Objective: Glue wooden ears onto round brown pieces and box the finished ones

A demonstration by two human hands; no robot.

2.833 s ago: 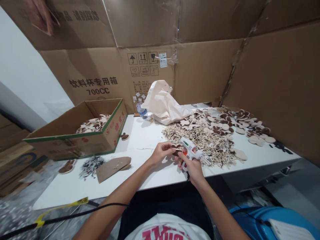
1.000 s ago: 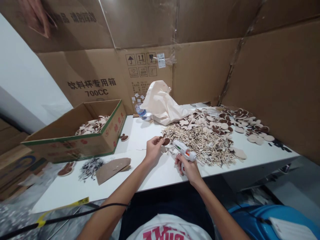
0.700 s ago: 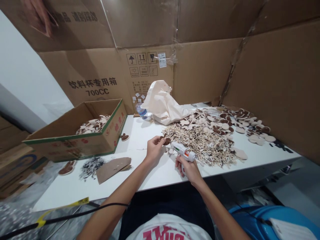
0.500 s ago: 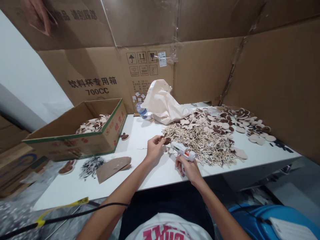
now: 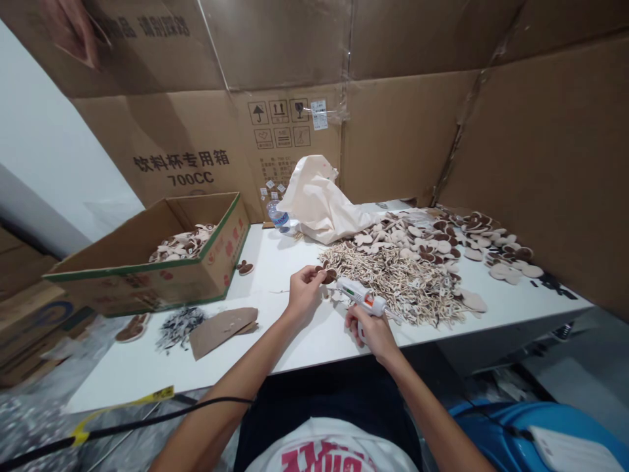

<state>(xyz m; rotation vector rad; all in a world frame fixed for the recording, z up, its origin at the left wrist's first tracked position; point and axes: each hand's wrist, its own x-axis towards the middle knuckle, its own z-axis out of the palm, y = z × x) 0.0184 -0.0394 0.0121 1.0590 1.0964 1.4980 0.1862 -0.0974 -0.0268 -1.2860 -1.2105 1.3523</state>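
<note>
My left hand (image 5: pixel 305 289) pinches a small brown felt piece (image 5: pixel 328 274) with rounded lobes above the white table. In my right hand (image 5: pixel 369 330) is a white glue gun (image 5: pixel 361 295), fingers wrapped round its handle. The gun's nozzle points left and is close to the brown piece; whether it touches cannot be made out. Just beyond the gun lies a wide heap of thin cream cords (image 5: pixel 398 278). Behind that heap are piled cream and brown felt shapes (image 5: pixel 417 239).
An open cardboard box (image 5: pixel 147 283) with felt pieces stands at left. Near it are one felt piece (image 5: pixel 244 267), black scraps (image 5: pixel 179 328) and brown card (image 5: pixel 221 331). A cream cloth bag (image 5: pixel 319 203) and plastic bottle (image 5: pixel 279 217) stand behind. A black cable (image 5: pixel 206 408) crosses my left forearm.
</note>
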